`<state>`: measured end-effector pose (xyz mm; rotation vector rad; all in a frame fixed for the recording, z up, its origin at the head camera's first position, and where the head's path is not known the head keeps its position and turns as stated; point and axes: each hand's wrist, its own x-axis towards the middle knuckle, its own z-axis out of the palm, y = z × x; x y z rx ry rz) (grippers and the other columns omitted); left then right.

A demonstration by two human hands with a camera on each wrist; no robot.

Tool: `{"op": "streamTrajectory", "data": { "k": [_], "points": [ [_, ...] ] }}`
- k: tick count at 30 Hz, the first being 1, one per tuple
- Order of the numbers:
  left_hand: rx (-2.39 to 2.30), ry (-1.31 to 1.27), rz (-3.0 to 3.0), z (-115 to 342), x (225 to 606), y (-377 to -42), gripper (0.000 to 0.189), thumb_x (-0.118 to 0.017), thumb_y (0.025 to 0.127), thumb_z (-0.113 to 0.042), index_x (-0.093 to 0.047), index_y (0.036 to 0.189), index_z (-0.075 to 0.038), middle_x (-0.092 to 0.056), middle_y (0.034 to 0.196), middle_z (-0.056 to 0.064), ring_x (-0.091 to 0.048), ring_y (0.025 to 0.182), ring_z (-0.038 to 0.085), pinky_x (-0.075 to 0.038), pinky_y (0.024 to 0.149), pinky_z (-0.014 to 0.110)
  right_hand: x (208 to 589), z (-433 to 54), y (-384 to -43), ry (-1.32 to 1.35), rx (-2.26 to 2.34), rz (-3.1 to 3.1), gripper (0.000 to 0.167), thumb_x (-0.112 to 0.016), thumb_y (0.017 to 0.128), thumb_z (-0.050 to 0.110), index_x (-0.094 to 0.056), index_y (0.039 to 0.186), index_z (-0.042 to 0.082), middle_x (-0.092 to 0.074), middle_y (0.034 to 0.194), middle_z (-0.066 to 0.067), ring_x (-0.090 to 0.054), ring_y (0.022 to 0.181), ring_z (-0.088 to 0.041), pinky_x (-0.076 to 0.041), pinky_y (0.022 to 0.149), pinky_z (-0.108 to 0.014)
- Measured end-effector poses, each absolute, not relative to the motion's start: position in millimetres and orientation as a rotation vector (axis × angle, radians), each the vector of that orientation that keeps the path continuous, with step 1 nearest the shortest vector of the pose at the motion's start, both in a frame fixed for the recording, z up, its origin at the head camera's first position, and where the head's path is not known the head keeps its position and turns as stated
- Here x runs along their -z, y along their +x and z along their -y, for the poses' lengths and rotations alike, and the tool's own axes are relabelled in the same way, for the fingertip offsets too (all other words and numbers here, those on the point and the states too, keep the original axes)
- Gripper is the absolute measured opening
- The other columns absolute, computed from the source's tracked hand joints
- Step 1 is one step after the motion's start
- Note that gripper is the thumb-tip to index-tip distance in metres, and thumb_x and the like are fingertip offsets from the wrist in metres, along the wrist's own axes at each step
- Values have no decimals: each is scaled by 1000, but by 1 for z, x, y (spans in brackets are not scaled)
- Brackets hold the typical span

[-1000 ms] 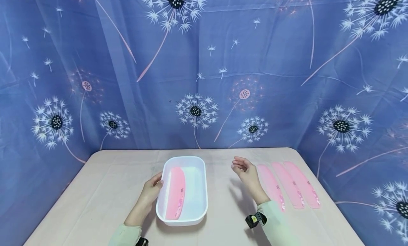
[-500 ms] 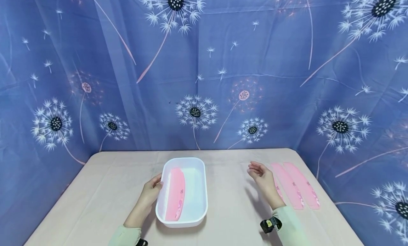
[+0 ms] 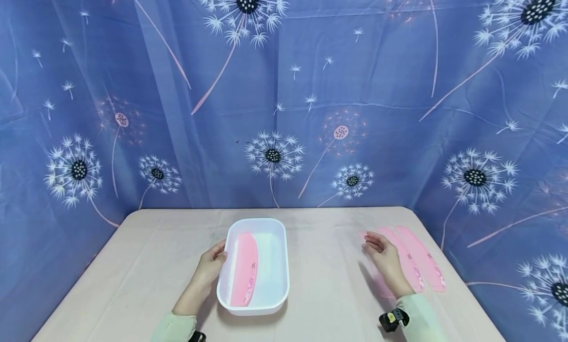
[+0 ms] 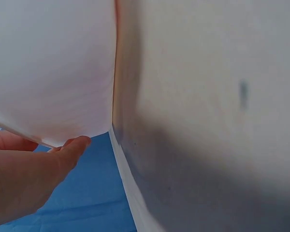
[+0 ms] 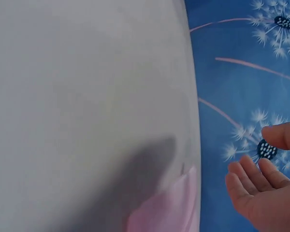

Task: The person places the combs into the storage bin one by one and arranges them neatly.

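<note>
My left hand (image 3: 208, 269) holds the left side of a white rectangular plastic tub (image 3: 272, 263), thumb at the rim. In the left wrist view, fingers and thumb pinch the edge of the tub (image 4: 53, 72). Along the tub's left side lies a flat pink half-moon-shaped piece (image 3: 243, 268) with small dark print and a flower pattern. My right hand (image 3: 385, 258) hovers over the leftmost of several similar pink pieces on the right, its fingers loosely bent and holding nothing; it covers much of that piece (image 5: 166, 208).
Two more pink pieces, a middle one (image 3: 401, 256) and an outer one (image 3: 423, 263), lie side by side near the right edge of the pale cloth-covered table (image 3: 120, 278). A blue dandelion-print curtain (image 3: 213, 174) stands behind and along both sides.
My right hand has moved rightward from beside the pink pieces to over the leftmost one. The left hand and the tub have stayed in place.
</note>
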<state>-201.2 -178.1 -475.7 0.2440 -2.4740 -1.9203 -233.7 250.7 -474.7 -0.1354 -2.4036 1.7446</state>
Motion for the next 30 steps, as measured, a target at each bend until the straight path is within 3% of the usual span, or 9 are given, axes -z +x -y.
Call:
{"op": "streamTrajectory", "data": {
  "k": [4,11,19,30],
  "points": [
    [1928,247,2480,179,474,-201,47,-43,99,-7,-36,144,4,-43,140,29,-43,127,45,-36,107,55,479,-261,-232,-156,-1704,2451,47,-57,94,0,-42,137,-10,-47,136,-30,-49,124,-39,-43,81,-3],
    [1925,256,2492,177,472,-201,47,-42,99,-8,-35,144,4,-41,141,30,-37,131,46,-33,108,55,486,-275,-229,-268,-1685,2503,52,-56,94,3,-36,140,-10,-42,141,-31,-43,129,-40,-38,75,0],
    [1909,255,2486,177,474,-201,46,-43,98,-5,-37,143,5,-45,138,29,-43,127,45,-36,107,54,489,-284,-227,-423,-1777,2475,57,-56,92,2,-32,141,-12,-39,141,-33,-41,127,-40,-39,69,-2],
    [1914,253,2495,177,472,-201,47,-42,98,-6,-37,144,3,-43,140,29,-40,129,45,-35,108,55,489,-286,-229,-461,-1808,2496,61,-58,89,0,-31,143,-11,-36,143,-32,-38,131,-42,-42,72,-6]
  ]
}}
